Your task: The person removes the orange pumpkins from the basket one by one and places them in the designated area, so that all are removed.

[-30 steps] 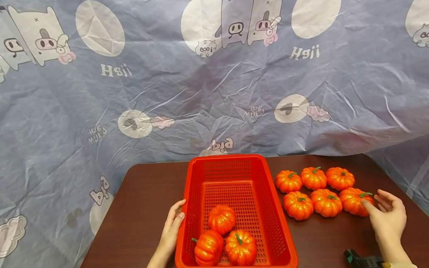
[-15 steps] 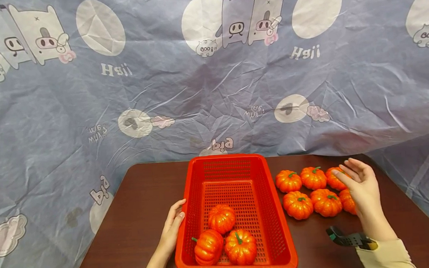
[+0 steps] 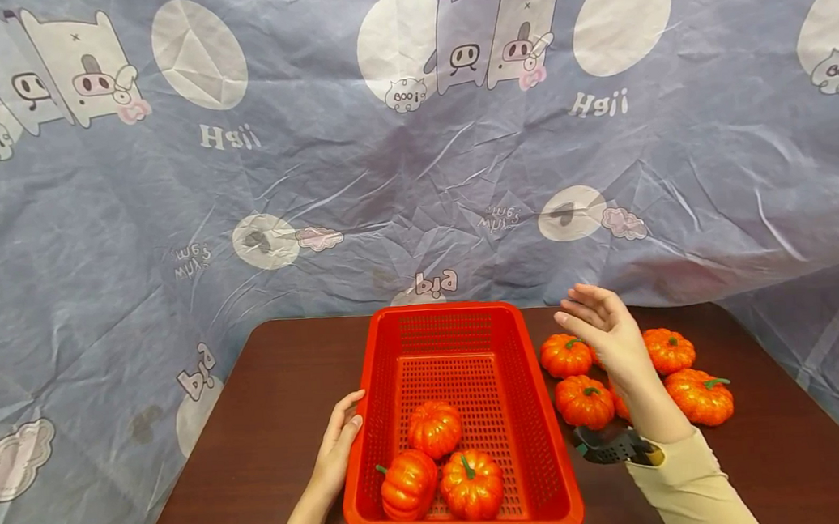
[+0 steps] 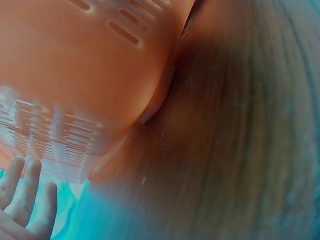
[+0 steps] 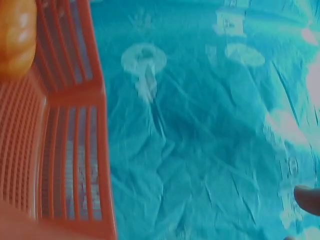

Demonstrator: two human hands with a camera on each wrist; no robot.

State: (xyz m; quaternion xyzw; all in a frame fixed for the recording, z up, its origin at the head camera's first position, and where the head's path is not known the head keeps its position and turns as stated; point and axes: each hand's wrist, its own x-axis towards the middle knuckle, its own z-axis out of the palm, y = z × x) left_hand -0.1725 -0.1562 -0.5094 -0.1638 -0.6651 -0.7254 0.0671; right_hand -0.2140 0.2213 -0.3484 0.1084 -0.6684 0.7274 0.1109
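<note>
A red plastic basket point(image 3: 540, 416) with slotted walls stands on the table, holding three small orange pumpkins point(image 3: 472, 486) at its near end. My left hand point(image 3: 333, 447) rests at the basket's left rim, thumb and fingertips right at the edge. Its fingers point(image 4: 31, 187) look straight beside the slotted wall in the left wrist view. Raised over the pumpkins point(image 3: 585, 402) right of the basket, my right hand point(image 3: 607, 334) has loosely bent fingers and holds nothing. Those pumpkins lie in two rows; my right hand and wrist partly hide the middle ones.
The dark brown wooden table point(image 3: 282, 385) extends to both sides of the basket. Behind it hangs a wrinkled blue-grey cloth point(image 3: 399, 182) with cartoon prints. A black wrist device point(image 3: 611, 446) is strapped below my right hand.
My right hand has moved left and up, from beside the rightmost front pumpkin to above the left end of the rows. My left hand, the basket and the pumpkins have stayed put.
</note>
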